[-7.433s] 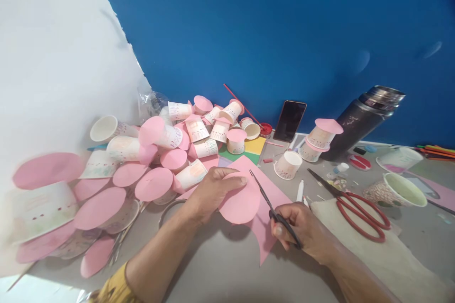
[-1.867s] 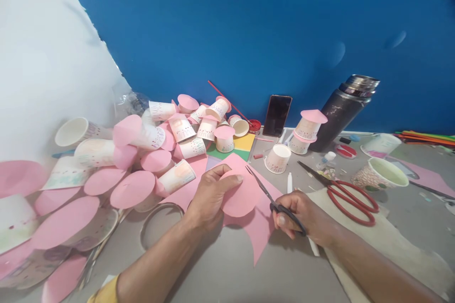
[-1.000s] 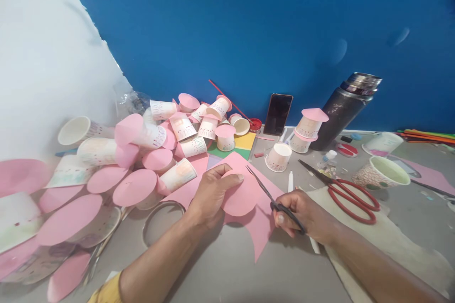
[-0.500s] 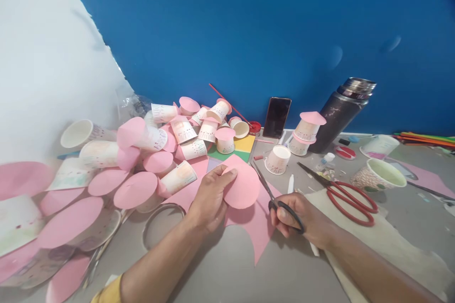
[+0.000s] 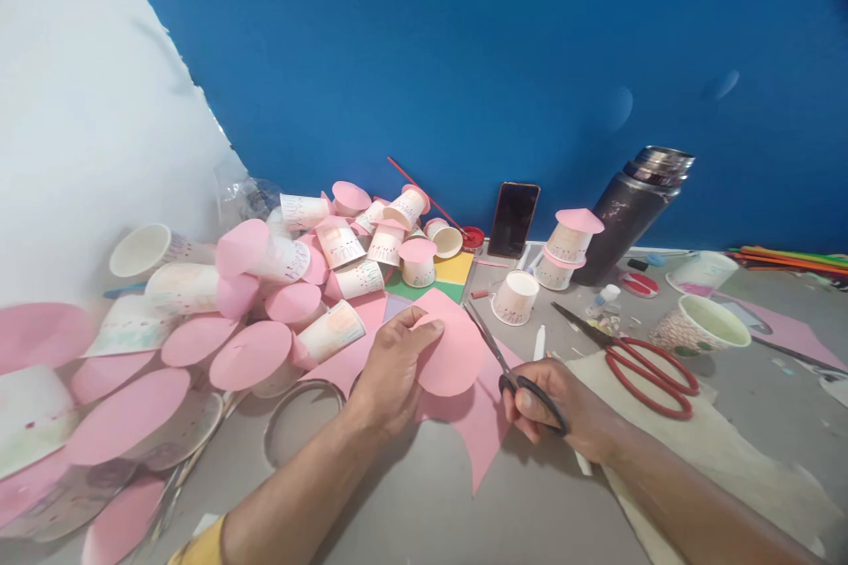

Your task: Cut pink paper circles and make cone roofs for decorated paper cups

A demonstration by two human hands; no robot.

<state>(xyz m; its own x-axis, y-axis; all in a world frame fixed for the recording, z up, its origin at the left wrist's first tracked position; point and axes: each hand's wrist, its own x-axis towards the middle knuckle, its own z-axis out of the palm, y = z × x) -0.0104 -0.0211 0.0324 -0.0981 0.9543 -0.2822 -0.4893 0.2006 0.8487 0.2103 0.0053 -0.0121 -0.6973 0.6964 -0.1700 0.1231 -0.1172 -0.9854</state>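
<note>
Pinching a pink disc (image 5: 454, 360) by its left side, the left hand (image 5: 388, 380) sets its thumb flat on top while its fingers fold in behind; the grip is firm at that edge, with the palm otherwise clear of the paper. From where I stand the disc sits in the middle of things, between the two hands and over a larger pink sheet (image 5: 487, 424), which spreads out past it on the right. A curved bite shows in the sheet's near edge, and one corner tapers to a point toward the person. I can't tell whether disc and sheet are joined anywhere.

The right hand (image 5: 547, 402) is curled around the black scissors (image 5: 498, 351), thumb and fingers at the handle loops. Their blades lie close together and point forward and to the left, alongside the disc's right edge; whether steel touches paper, I cannot make out.

Near the left forearm a ring (image 5: 311, 385) lies on the grey table (image 5: 384, 516). A jumble of cups (image 5: 337, 327) with pink tops fills the left side. Beyond the right hand, a pair of red scissors (image 5: 623, 344) lies partly on a pale cloth (image 5: 722, 477), its blades toward an upturned cup (image 5: 514, 300).
</note>
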